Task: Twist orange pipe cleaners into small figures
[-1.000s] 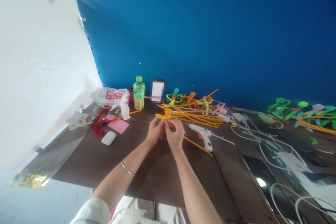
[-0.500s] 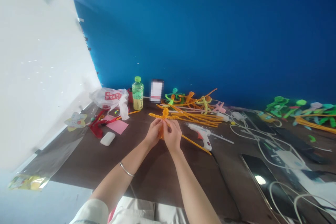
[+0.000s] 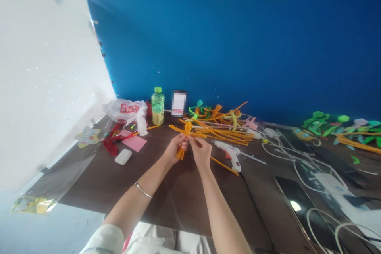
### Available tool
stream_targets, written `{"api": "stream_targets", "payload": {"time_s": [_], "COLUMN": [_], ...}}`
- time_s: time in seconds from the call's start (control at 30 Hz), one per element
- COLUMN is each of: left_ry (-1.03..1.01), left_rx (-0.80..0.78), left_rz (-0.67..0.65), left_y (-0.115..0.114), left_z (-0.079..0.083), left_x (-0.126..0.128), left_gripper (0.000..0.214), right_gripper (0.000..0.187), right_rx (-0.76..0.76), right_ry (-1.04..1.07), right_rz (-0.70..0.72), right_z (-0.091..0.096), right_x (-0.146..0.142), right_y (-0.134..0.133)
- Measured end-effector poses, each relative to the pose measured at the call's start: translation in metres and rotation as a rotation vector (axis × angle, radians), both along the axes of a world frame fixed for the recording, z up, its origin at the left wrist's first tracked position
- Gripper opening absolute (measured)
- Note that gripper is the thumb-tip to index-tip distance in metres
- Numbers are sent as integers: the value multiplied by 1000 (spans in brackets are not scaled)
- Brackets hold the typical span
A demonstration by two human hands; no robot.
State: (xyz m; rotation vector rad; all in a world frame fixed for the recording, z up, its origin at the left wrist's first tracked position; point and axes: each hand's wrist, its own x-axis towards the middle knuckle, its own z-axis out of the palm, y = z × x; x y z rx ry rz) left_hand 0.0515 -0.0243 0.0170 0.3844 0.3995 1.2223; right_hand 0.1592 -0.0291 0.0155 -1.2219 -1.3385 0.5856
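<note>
An orange pipe cleaner figure (image 3: 188, 127) with a round head, outstretched twisted arms and legs hanging below is held up over the table. My left hand (image 3: 177, 147) is closed around its body, the legs showing beneath the fingers. My right hand (image 3: 200, 149) pinches at the figure's middle from the right side; the exact strand between its fingertips is hidden. Behind the hands lies a bundle of loose orange pipe cleaners (image 3: 229, 137). A single orange pipe cleaner (image 3: 224, 165) rests to the right of my right wrist.
A white glue gun (image 3: 230, 154) with a black cord lies right of my hands. Finished colourful figures (image 3: 233, 119) sit by the wall. A green-capped bottle (image 3: 157, 107), plastic bag (image 3: 126, 111), white case (image 3: 123, 157) and pink paper (image 3: 135, 142) are left. A phone (image 3: 297, 202) and white cables lie right.
My right hand has shifted slightly right, away from the left hand, with its fingers turned more inward. More of the figure's legs show under my left hand.
</note>
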Motion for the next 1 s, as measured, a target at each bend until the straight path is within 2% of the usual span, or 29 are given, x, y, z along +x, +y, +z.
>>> {"api": "stream_targets", "payload": {"time_s": [0.13, 0.37, 0.53, 0.73, 0.87, 1.0], "left_ry": [8, 223, 417, 550, 513, 425], "left_rx": [-50, 86, 159, 193, 217, 175], "left_rz": [-58, -34, 60, 159, 115, 19], "left_y": [-1, 3, 2, 3, 5, 7], "left_z": [2, -5, -5, -5, -5, -2], "left_x": [-2, -2, -2, -1, -6, -14], "left_gripper": [10, 24, 35, 39, 30, 20], "right_gripper": [35, 33, 32, 28, 24, 23], "right_rx": [-153, -172, -177, -137, -56, -26], "right_ry": [75, 408, 483, 340, 155, 105], "right_rz": [67, 286, 260, 212, 240, 264], "right_z": [-3, -12, -12, -7, 1, 6], "right_x": [2, 4, 4, 6, 10, 11], "right_y": [5, 12, 14, 11, 7, 5]}}
